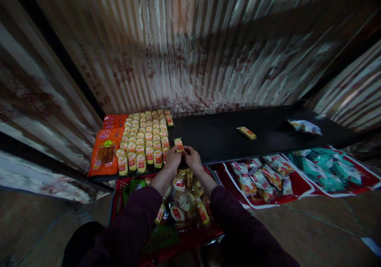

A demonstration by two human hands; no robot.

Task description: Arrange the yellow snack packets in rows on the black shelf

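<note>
Between my two hands, over the front edge of the black shelf, is a small yellow snack pack with a red and white label. My left hand pinches it at its lower left. My right hand has its fingers closed at the pack's lower right side. Just left of my hands stand close rows of the same yellow packs. Below my forearms a red basket holds more yellow packs in loose disorder, partly hidden by my sleeves.
Orange snack bags lie at the shelf's left end. Farther right lie a single yellow pack and a whitish bag. Lower right, red baskets hold red-and-white bags and teal bags. Pleated curtain hangs behind.
</note>
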